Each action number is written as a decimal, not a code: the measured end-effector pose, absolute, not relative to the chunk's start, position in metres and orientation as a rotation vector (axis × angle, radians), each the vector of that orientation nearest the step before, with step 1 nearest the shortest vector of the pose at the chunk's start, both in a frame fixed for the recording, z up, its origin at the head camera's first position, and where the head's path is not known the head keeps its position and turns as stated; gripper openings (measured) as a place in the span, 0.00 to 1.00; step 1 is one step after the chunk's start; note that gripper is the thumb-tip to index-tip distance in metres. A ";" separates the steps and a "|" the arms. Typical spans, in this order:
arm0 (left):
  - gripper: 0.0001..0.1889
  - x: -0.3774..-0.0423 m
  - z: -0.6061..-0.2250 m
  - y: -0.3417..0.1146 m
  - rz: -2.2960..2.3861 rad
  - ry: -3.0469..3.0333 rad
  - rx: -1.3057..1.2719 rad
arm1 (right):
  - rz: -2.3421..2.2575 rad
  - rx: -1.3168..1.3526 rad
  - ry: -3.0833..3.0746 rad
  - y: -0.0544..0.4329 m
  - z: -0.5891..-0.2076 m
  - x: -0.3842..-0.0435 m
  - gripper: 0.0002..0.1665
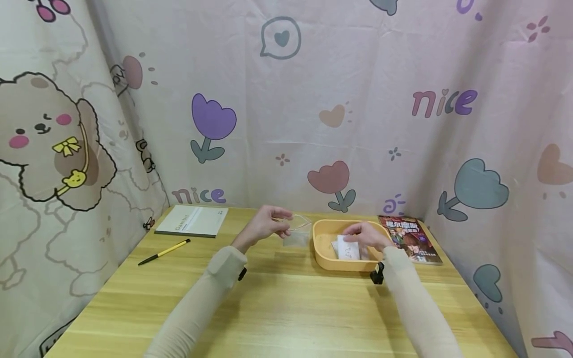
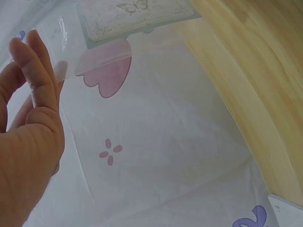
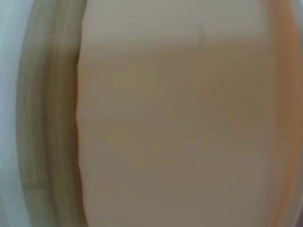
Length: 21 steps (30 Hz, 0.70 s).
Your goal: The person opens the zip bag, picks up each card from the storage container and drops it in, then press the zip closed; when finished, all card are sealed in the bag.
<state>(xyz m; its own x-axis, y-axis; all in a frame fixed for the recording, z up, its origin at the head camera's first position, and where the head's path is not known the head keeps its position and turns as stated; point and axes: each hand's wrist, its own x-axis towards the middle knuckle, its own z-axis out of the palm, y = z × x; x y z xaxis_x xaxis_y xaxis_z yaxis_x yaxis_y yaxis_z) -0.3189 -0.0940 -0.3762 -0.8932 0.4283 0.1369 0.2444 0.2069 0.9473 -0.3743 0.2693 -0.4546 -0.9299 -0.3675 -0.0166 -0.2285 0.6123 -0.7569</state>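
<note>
My left hand (image 1: 268, 223) pinches the upper edge of a clear plastic bag (image 1: 295, 238) between thumb and fingers, left of a yellow-orange bin (image 1: 349, 267). Seen from the left wrist, the transparent film spreads out from the left hand (image 2: 35, 104), and a card with a butterfly print and green border (image 2: 137, 16) shows at the top. My right hand (image 1: 368, 233) reaches into the bin and grips a white card-like piece (image 1: 349, 248) with faint markings. In the right wrist view a blurred pale surface fills most of the picture.
A red illustrated magazine (image 1: 414, 238) lies right of the bin. At the back left is a pale notebook (image 1: 192, 221), with a yellow and black pen (image 1: 164, 252) in front of it. The wooden table (image 1: 286, 308) backs onto a printed curtain (image 1: 268, 124).
</note>
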 end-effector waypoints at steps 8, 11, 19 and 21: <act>0.19 -0.318 -0.375 -0.094 1.768 2.314 0.639 | -1.264 -0.468 2.663 0.267 -0.447 -0.371 0.13; 0.19 -0.319 -0.375 -0.093 1.773 2.316 0.633 | -1.270 -0.482 2.675 0.264 -0.445 -0.371 0.12; 0.21 -0.321 -0.374 -0.094 1.755 2.318 0.627 | -1.366 -0.533 2.669 0.251 -0.435 -0.372 0.15; 0.21 -0.320 -0.374 -0.094 1.758 2.315 0.627 | -1.407 -0.542 2.654 0.247 -0.432 -0.371 0.15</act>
